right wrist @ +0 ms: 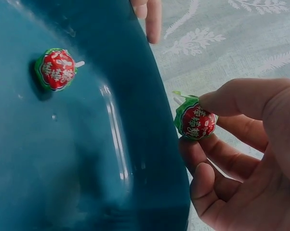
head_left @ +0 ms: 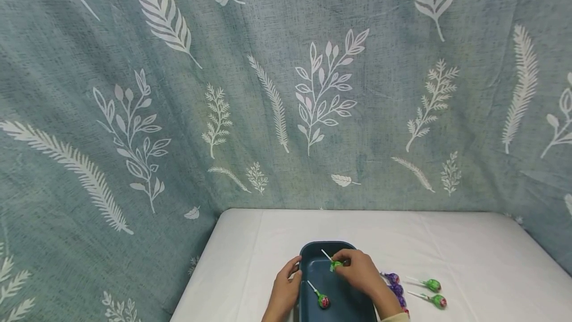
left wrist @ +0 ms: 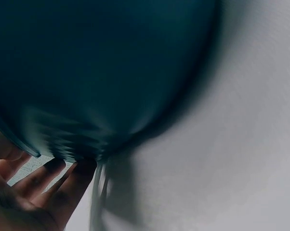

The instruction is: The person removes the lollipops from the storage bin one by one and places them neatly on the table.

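Note:
My right hand point(head_left: 359, 270) pinches a green-wrapped lollipop point(right wrist: 197, 118) by its candy head between thumb and fingers, over the blue tray point(head_left: 337, 307). Its white stick points up and to the left in the head view. A second green lollipop point(head_left: 323, 301), with a red label, lies inside the tray toward its left side. My left hand point(head_left: 284, 287) is at the tray's left edge, its fairly straight fingers point(left wrist: 77, 185) touching the outer wall in the left wrist view.
Right of the tray, purple-wrapped lollipops point(head_left: 396, 289) lie in a column, partly hidden by my right forearm. Two green lollipops point(head_left: 432, 284) lie farther right. The table has a white cloth point(head_left: 268, 232); a leaf-patterned curtain point(head_left: 268, 113) hangs behind and at the left.

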`<state>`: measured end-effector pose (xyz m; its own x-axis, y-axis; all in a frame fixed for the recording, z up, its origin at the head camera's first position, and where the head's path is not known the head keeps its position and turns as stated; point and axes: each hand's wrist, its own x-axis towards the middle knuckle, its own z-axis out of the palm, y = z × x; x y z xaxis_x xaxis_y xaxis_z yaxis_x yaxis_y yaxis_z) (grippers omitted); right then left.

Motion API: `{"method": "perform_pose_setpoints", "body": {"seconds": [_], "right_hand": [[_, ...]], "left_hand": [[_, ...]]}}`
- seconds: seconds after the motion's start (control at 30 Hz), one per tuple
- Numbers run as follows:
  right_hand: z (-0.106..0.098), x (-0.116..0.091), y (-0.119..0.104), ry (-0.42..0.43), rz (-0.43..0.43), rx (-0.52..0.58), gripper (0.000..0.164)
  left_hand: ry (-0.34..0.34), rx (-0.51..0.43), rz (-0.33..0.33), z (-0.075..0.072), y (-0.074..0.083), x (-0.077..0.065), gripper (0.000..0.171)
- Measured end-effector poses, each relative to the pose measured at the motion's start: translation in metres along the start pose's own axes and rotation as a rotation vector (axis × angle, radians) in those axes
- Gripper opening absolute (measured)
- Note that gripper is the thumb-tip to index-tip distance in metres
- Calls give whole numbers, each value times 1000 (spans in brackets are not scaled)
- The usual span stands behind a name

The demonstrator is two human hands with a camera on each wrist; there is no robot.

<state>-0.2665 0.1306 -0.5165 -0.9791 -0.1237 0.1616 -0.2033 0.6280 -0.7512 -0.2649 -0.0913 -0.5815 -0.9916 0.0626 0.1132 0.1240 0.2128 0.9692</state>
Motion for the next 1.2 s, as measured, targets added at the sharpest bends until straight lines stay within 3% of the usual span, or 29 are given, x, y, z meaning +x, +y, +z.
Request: {"method": "perform_pose_setpoints", "body": {"seconds": [0.5, 0.87, 1.2], "right_hand": [[-18, -7, 0, 28, 72, 68, 17], [-29, -13, 2, 48, 68, 118, 18], [-39, -17, 7, 69, 85, 97, 17]], "left_hand": [[-1, 18, 7, 1, 1, -1, 38], [-6, 21, 7, 1, 1, 0, 38], [-10, 9, -1, 1, 1, 1, 38]]}}
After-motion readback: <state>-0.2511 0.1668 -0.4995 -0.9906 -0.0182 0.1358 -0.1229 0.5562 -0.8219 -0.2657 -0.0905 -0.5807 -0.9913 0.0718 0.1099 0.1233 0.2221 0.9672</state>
